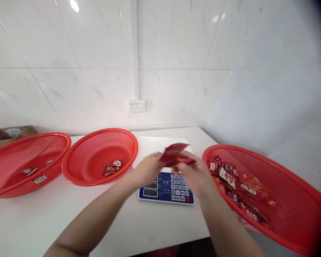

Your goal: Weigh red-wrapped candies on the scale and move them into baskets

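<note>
Over the digital scale (166, 191), both hands come together around crumpled red packets (175, 153). The packets are smeared by motion, so their number and print cannot be made out. My left hand (150, 168) closes on their left edge. My right hand (193, 173) grips them from the right, its fingers bent beneath. Below the hands show the scale's blue keypad and grey displays; the white weighing plate (147, 142) is partly hidden behind them. To the right, a red plastic basket (291, 192) holds several red printed packets (238, 189).
Left of the scale, a round red basket (87, 157) holds a few small red packets (112, 167). Farther left, another red basket (5, 164) holds a packet (29, 171). Behind it is a cardboard box (24, 132). A tiled wall with a socket (137, 105) backs the white table (104, 221).
</note>
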### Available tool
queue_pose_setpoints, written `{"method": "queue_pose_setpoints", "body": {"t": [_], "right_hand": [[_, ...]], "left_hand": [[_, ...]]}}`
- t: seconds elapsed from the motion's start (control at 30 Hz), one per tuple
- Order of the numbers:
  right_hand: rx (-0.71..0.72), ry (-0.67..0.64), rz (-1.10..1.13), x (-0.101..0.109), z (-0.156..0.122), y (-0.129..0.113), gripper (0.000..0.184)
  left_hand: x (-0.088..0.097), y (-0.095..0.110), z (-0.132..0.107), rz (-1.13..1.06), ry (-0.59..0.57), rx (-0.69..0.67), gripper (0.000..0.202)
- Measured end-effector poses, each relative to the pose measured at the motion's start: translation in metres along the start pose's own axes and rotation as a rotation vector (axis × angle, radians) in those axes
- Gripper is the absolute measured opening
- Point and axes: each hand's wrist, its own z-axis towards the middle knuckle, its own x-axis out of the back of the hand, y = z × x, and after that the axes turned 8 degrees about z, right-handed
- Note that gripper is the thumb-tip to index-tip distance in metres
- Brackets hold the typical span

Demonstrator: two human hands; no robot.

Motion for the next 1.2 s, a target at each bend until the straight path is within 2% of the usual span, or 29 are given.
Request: {"method": "queue_pose_setpoints", "body": {"t": [0.03, 0.1, 0.17, 0.2, 0.23, 0.27, 0.33, 0.43, 0.5, 0.57, 0.7, 0.87, 1.2], "right_hand": [[0.074, 0.149, 0.003, 0.014, -0.005, -0.004, 0.034], [0.190, 0.395, 0.022, 0.053, -0.024, -0.009, 0.033], [0.182, 0.547, -0.004, 0.090, -0.052, -0.004, 0.033], [0.131, 0.594, -0.012, 0.104, -0.068, 0.004, 0.035], [0.059, 0.609, -0.012, 0.111, -0.084, 0.014, 0.038], [-0.029, 0.593, -0.006, 0.112, -0.099, 0.027, 0.039], [-0.223, 0.493, -0.015, 0.100, -0.124, 0.055, 0.038], [-0.451, 0.169, -0.022, 0.062, -0.138, 0.084, 0.043], [-0.534, -0.003, -0.011, 0.042, -0.135, 0.092, 0.047], [-0.548, -0.079, 0.013, 0.033, -0.128, 0.096, 0.048], [-0.530, -0.125, 0.030, 0.035, -0.119, 0.107, 0.044], [-0.560, -0.148, 0.064, 0.042, -0.121, 0.117, 0.045], [-0.560, -0.125, 0.158, 0.043, -0.118, 0.113, 0.043]], "left_hand": [[0.018, -0.016, -0.014, -0.002, 0.052, 0.071, 0.022], [0.056, -0.053, -0.049, 0.078, 0.297, 0.477, 0.019], [0.084, -0.087, -0.089, 0.215, 0.432, 0.789, 0.018], [0.092, -0.101, -0.107, 0.263, 0.460, 0.867, 0.019], [0.095, -0.111, -0.123, 0.275, 0.434, 0.902, 0.020], [0.095, -0.117, -0.136, 0.277, 0.419, 0.926, 0.021], [0.086, -0.119, -0.149, 0.250, 0.384, 0.927, 0.024], [0.068, -0.106, -0.140, 0.161, 0.372, 0.853, 0.025], [0.058, -0.094, -0.124, 0.094, 0.371, 0.780, 0.025], [0.051, -0.084, -0.109, 0.045, 0.363, 0.709, 0.024], [0.039, -0.071, -0.094, -0.007, 0.298, 0.610, 0.027], [0.028, -0.067, -0.093, -0.015, 0.173, 0.588, 0.032], [0.029, -0.074, -0.088, -0.005, 0.202, 0.625, 0.030]]}}
